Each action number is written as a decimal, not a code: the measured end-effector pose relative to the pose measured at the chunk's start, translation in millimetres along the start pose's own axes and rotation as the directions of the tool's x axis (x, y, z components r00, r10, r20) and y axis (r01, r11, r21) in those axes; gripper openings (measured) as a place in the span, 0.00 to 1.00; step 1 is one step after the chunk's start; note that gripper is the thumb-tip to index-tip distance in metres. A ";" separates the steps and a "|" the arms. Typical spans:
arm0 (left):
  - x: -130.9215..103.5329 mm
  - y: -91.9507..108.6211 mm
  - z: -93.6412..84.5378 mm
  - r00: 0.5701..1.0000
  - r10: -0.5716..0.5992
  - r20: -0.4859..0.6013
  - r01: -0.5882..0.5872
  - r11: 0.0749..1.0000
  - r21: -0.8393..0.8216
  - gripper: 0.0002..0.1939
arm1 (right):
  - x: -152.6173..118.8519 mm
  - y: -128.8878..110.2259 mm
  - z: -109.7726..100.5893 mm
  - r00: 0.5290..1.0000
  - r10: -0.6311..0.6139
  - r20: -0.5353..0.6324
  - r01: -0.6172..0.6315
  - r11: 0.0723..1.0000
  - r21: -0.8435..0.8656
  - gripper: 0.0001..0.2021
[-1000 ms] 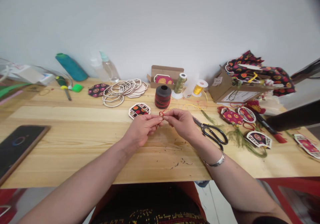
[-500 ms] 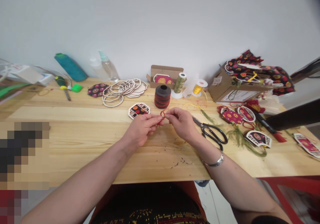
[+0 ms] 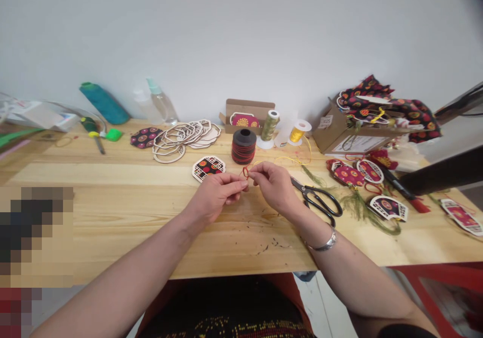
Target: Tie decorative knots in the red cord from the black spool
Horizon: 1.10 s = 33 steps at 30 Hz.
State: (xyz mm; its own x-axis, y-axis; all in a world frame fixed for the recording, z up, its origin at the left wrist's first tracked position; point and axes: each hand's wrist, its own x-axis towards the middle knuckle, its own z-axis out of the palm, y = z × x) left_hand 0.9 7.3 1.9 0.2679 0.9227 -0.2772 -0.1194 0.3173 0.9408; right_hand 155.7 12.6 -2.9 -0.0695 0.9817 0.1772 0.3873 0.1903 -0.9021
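Observation:
A small loop of red cord [image 3: 245, 172] stands up between my two hands. My left hand [image 3: 221, 193] pinches it from the left, thumb against the fingers. From the right, my right hand [image 3: 273, 184] grips the cord between thumb and forefinger. Just behind my hands stands a dark spool wound with red and black thread [image 3: 243, 147]. An octagonal patterned piece with a white lattice frame [image 3: 209, 168] lies partly behind my left hand. Black-handled scissors [image 3: 320, 200] rest beside my right wrist.
Pale cut-out frames [image 3: 184, 139], a green spool [image 3: 270, 125] and a yellow spool [image 3: 299, 132] line the back of the wooden table [image 3: 124, 217]. A cardboard box [image 3: 339, 132] full of fabric stands right. Finished ornaments with tassels [image 3: 388, 208] lie before it. A black pole crosses there.
The fingers of my left hand have shifted slightly on the cord, and the thumb now lies lower. My right hand keeps its grip. The whole view has shifted a little.

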 end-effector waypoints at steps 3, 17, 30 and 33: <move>-1.8 -2.7 1.0 0.987 0.156 -0.044 -0.142 0.963 0.227 0.07 | 0.2 -1.0 -1.0 1.000 0.006 0.003 -0.006 1.000 0.008 0.05; -7.8 -20.8 2.0 0.599 0.705 0.380 -0.505 -0.035 0.863 0.12 | 1.4 -5.4 5.5 0.948 0.264 0.176 -0.317 0.808 0.496 0.08; -5.9 -22.7 1.2 0.578 0.712 0.399 -0.530 -0.044 0.847 0.14 | 2.0 -2.8 7.7 0.946 0.255 0.202 -0.325 0.768 0.552 0.09; -5.2 -22.3 0.0 0.612 0.710 0.348 -0.556 0.073 0.828 0.13 | 3.1 -2.9 5.9 0.946 0.261 0.193 -0.324 0.755 0.570 0.10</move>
State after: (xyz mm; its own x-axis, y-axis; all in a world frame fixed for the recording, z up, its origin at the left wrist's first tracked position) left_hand 2.1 -4.6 -17.7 0.4124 0.7138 0.5661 0.6341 -0.6710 0.3842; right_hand 148.9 15.1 -2.1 -0.1424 0.9794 -0.1433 -0.2091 -0.1713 -0.9628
